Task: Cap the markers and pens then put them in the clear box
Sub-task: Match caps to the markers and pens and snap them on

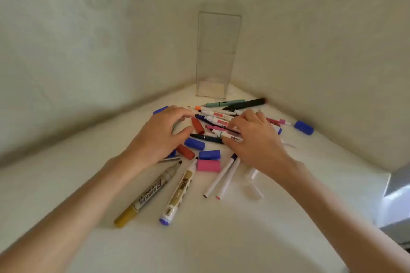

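We start on the left, where our left hand [159, 137] lies low over the pile with its fingers curled but not shut on anything; a red cap [197, 125] sits just by its thumb at about 2 o'clock from it. Below that hand, at 6 o'clock, lie a yellow marker [146, 197] and a blue marker [179, 193], both with bare tips. In the middle we see loose caps: a blue cap [194, 143], a second blue cap [209, 154] and a pink cap [208, 165]. Up at 12 o'clock the clear box [216, 55] stands tall in the corner, empty, well apart from our hands. On the right, our right hand [253, 139] is palm down on a bunch of white pens [219, 121]; its fingers press on them, but we cannot tell if it grips one. A far blue cap [304, 127] lies at 3 o'clock. We think the step now is to pick one pen and find its cap. To do it well, we should match the cap color to the tip, hold the pen steady in one hand, and push the cap straight on until it stops. Both arms reach forward, wrists bent down a little.
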Available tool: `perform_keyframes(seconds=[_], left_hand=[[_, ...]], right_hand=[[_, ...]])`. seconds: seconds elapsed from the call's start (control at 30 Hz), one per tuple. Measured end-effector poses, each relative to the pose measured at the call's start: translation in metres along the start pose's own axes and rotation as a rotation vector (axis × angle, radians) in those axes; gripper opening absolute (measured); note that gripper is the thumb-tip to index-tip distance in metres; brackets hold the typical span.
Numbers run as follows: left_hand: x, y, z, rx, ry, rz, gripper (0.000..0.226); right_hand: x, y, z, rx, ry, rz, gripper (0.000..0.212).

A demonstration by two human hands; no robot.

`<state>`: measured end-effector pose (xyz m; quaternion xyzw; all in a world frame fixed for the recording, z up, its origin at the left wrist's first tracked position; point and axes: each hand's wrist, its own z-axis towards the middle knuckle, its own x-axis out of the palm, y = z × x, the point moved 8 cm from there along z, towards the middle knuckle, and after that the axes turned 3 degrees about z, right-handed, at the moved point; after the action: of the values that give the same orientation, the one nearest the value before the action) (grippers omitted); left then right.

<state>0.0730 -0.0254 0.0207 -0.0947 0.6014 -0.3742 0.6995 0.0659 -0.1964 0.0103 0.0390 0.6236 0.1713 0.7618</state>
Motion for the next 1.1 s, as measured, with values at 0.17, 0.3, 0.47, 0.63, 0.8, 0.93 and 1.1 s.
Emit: perform_keyframes(seconds=[0.17, 0.3, 0.47, 0.63, 0.8, 0.93, 1.1], left_hand=[[-0.003, 0.007, -0.053, -0.103, -0.088, -0.033, 0.024], [-0.011, -0.003, -0.074, -0.094, -0.146, -0.15, 0.017], [0.0, -0.031, -0.07, -0.116, -0.061, -0.491, 0.02], [0.0, -0.025, -0.063, -0.142, -0.04, -0.54, 0.021], [-0.021, 0.018, -0.072, -0.207, -0.112, -0.324, 0.019], [-0.028, 0.026, -0.078, -0.191, -0.15, -0.286, 0.016], [-0.03, 0.023, -0.08, -0.139, -0.21, -0.282, 0.019]], right_hand=[[0.003, -0.008, -0.017, 0.069, 0.026, -0.042, 0.026], [-0.021, 0.003, -0.033, 0.097, -0.133, 0.216, 0.023], [-0.024, 0.037, -0.056, 0.081, -0.165, 0.995, 0.018], [-0.009, 0.049, -0.047, 0.196, -0.025, 1.199, 0.019], [0.007, 0.039, -0.03, 0.062, 0.108, 0.331, 0.029], [0.027, 0.046, -0.026, -0.009, 0.214, 0.155, 0.029], [0.029, 0.041, -0.016, -0.028, 0.224, 0.085, 0.025]])
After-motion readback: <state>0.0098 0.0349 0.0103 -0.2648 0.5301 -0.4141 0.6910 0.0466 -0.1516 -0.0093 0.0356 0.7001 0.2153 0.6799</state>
